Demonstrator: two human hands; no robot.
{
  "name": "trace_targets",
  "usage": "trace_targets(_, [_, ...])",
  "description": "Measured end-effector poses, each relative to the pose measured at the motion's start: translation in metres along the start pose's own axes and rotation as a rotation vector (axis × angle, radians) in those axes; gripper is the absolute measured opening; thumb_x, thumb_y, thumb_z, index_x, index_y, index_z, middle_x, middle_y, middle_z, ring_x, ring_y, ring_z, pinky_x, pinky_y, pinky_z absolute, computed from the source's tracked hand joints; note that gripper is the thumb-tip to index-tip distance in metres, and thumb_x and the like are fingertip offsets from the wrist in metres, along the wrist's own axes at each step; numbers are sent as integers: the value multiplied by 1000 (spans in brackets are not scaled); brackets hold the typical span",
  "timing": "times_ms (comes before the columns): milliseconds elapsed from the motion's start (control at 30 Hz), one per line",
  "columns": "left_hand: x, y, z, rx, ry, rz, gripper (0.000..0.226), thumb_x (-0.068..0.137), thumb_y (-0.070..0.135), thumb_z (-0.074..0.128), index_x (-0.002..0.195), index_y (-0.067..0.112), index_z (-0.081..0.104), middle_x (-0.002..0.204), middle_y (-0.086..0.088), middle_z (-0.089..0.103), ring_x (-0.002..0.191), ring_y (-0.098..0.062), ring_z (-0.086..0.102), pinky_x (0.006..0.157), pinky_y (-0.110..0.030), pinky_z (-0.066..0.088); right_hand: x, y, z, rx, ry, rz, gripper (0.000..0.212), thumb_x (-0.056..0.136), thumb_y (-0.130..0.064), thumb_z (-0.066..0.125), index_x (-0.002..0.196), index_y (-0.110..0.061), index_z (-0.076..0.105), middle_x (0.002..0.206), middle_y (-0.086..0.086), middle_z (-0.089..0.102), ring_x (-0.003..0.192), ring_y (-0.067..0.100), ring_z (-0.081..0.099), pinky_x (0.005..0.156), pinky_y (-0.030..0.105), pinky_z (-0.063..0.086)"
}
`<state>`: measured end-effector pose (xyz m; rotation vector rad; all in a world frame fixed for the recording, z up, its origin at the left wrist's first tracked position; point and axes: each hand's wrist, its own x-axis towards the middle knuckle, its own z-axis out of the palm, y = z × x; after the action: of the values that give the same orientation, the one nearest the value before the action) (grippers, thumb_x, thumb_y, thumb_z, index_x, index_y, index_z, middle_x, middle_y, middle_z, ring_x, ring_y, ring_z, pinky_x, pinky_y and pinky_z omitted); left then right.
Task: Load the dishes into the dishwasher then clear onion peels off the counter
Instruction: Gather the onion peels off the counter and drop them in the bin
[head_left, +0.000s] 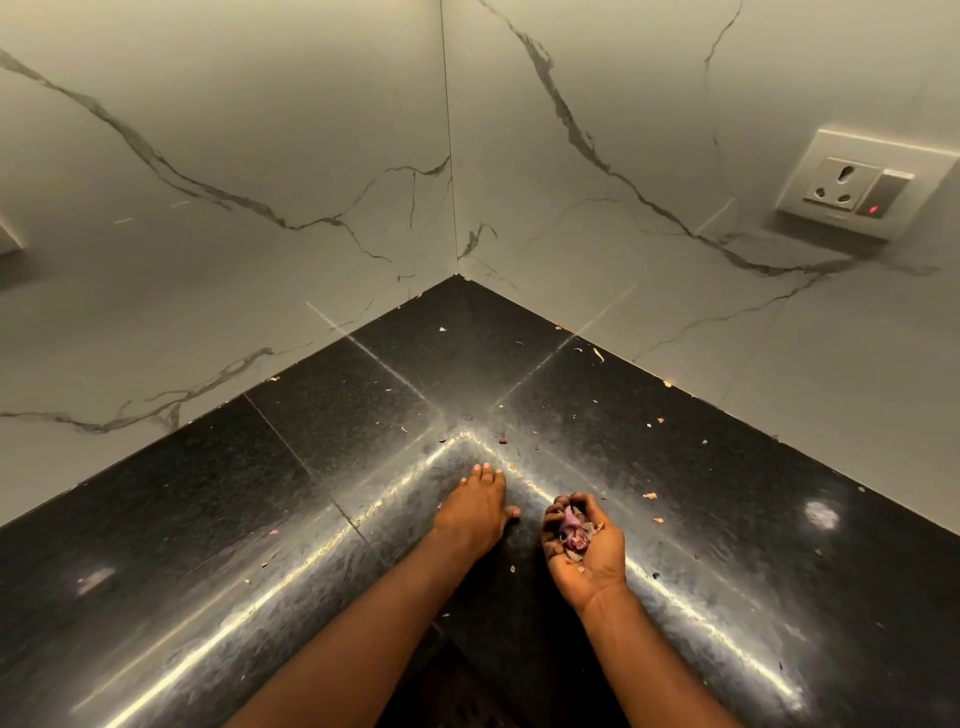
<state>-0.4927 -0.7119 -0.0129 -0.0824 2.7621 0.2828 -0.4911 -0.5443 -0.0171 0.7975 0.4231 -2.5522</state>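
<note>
The right hand (584, 545) is turned palm up and cupped, its fingers curled loosely inward around a small heap of purple and papery onion peels (574, 532) lying in the palm; it is half closed, cradling rather than squeezing. It sits at the inner edge of the polished black speckled granite corner counter (727, 519). Just beside it, the left hand (475, 506) lies palm down with its fingers straight and pressed together, the fingertips (485, 469) touching the counter surface near the rounded front edge, the thumb stuck out toward the right hand. It holds nothing.

Small loose peel scraps (652, 506) are scattered over the counter: a few pale bits just right of the cupped hand, more near the seam lines toward the corner, and others along the foot of the white marble-patterned wall tiles (260, 156). A white wall socket with a red-lit switch (857, 187) is mounted on the right wall, well apart from both hands.
</note>
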Motion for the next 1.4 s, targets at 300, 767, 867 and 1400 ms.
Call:
trace_targets(300, [-28,26,-3,164,211,113,27,100,1,49,118,4,69,119,-17,66,114,-34,61,92,-45,54,0,6,1,-48,14,-21,27,104,-29,53,81,-16,62,83,5,62,68,16,59,51,23,53])
trace_targets(767, [-99,57,18,-583,493,254,9,95,15,66,102,12,71,96,-6,70,89,-17,65,80,-18,45,-37,4,-22,-89,10,-54,35,104,-26,48,73,-18,63,68,1,65,56,16,63,42,20,47])
trace_targets(867, [-138,64,34,-649,569,313,21,93,11,65,113,12,73,105,-4,73,98,-17,67,91,-20,50,-51,20,-33,-112,-64,-35,34,91,-25,56,62,-13,69,65,5,67,56,17,67,54,23,58])
trace_targets(1400, [-354,19,146,-967,885,-202,14,102,21,61,92,21,72,94,8,71,91,-16,70,81,-33,56,-150,135,-96,-335,-134,382,47,95,-62,54,69,-22,49,57,-7,33,44,5,33,35,16,26])
